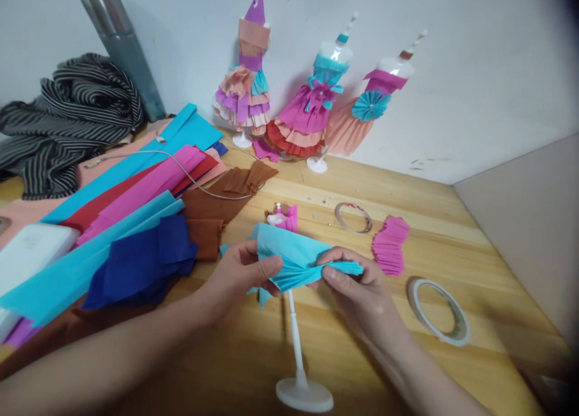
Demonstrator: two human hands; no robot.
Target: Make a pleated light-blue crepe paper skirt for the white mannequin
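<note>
A light-blue sheet of crepe paper (296, 250) is stretched between my two hands, with narrow pleats gathered toward its right end. My left hand (246, 268) grips the wide, flat left part, thumb on top. My right hand (357, 283) pinches the bunched pleats between thumb and fingers. Directly behind the paper is a small mannequin on a white stand (296, 343); its round base rests on the table. Above the paper's edge shows the mannequin's top with a pink pleated piece (289, 218). The mannequin's middle is hidden by the paper and my hands.
Three dressed mannequins (244, 84) lean or stand by the wall. Coloured crepe paper sheets (136, 199), a dark-blue piece (140, 262) and a white box (40, 253) lie left. At right are two tape rolls (441, 313) and a pink pleated strip (390, 246). A cable (190, 178) crosses the papers.
</note>
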